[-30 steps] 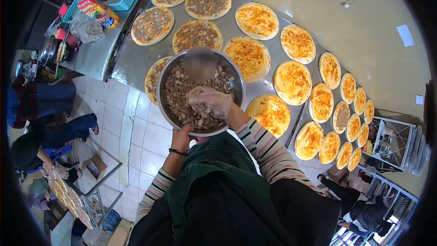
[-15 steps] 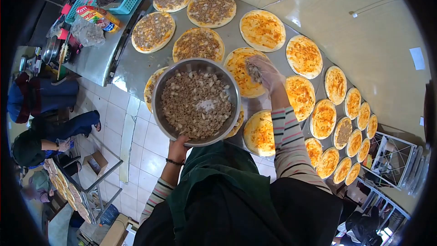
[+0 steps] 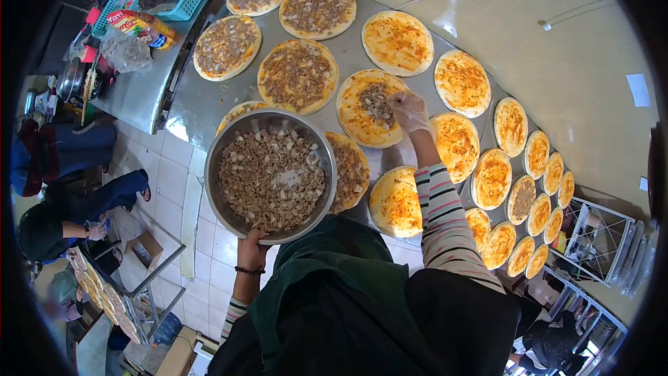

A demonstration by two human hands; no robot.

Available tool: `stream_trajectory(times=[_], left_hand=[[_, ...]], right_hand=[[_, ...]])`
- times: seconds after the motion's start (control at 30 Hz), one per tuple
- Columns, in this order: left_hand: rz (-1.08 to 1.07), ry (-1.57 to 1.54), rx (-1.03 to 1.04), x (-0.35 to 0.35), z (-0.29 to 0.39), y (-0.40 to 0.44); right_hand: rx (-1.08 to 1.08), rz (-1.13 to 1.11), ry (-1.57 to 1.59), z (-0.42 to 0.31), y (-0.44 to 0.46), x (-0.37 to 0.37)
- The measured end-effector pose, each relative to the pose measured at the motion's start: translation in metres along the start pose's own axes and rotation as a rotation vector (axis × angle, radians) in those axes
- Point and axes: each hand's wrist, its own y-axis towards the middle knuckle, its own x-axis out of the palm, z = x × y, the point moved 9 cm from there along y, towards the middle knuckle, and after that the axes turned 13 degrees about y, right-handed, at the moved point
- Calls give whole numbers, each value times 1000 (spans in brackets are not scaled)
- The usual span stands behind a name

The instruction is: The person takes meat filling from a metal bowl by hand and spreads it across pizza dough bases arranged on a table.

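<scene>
My left hand [image 3: 252, 251] is closed on the near rim of a steel mixing bowl [image 3: 330, 188]. Crumbled cooked meat [image 3: 268, 191] with pale chunks and a small white patch fills much of it. Over the right side of a sauced flatbread round [image 3: 355, 122] is my gloved right hand [image 3: 410, 111], its fingers curled together at the edge of a meat pile [image 3: 376, 103]. Whether meat remains inside those fingers is hidden. Partly behind the bowl lies a meat-topped round [image 3: 348, 174]; another meat-topped round [image 3: 298, 76] is just beyond it.
More sauced rounds [image 3: 463, 83] line the metal table [image 3: 198, 108] to the right, along the wall. Left stands a counter with a blue basket [image 3: 188, 3] and a plastic bag [image 3: 125, 51]. Co-workers stand at far left, one gloved hand [image 3: 97, 228] near another table of rounds.
My right hand has let meat down onto the round, where a pile now shows, and has drawn slightly back. The bowl has moved left and nearer to me, uncovering more of the rounds.
</scene>
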Motion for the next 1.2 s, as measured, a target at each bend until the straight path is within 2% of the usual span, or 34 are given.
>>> stream_trajectory(times=[0.1,0.17,0.3,0.37,0.4,0.47,0.5,0.57,0.6,0.67,0.7,0.77,0.83,0.87,1.0,1.1,1.17,1.2], left_hand=[[14,-57,3,-8,-3,1],[6,-44,8,-10,-2,1],[12,-44,29,-15,-2,1],[8,-42,20,-14,0,-2],[9,-42,13,-14,0,-3],[-4,-42,21,-15,0,-5],[-19,-40,30,-14,1,-5],[-17,-34,19,-11,1,-6],[-12,-30,11,-11,1,-6],[-19,-23,-5,-13,-1,-4],[-24,-20,-23,-14,-4,-4],[-31,48,21,-20,-7,-3],[-38,107,71,-19,0,-4],[-39,31,50,-13,5,-8],[-16,-38,-12,-13,2,-9],[-26,-55,4,-16,0,-6],[-22,-46,8,-17,1,-7],[-23,-42,15,-17,2,-7]], right_hand=[[58,-56,35,11,2,22],[1,17,-105,3,14,33],[-45,20,-171,-13,0,49],[-384,26,-236,-40,-23,44],[-383,27,-238,-38,-23,38],[274,96,505,26,-22,25],[277,97,505,27,-20,28],[-195,117,61,-17,-9,29],[-192,121,62,-20,-1,34],[-152,-20,-196,-24,15,55],[-151,-22,-193,-22,18,53],[-41,-60,-287,-4,21,43],[5,-16,-260,4,13,26],[57,26,-235,9,10,18],[9,-29,-261,3,27,30],[22,94,-67,-8,33,45],[-115,81,-154,-25,28,63],[-115,81,-157,-23,21,67]])
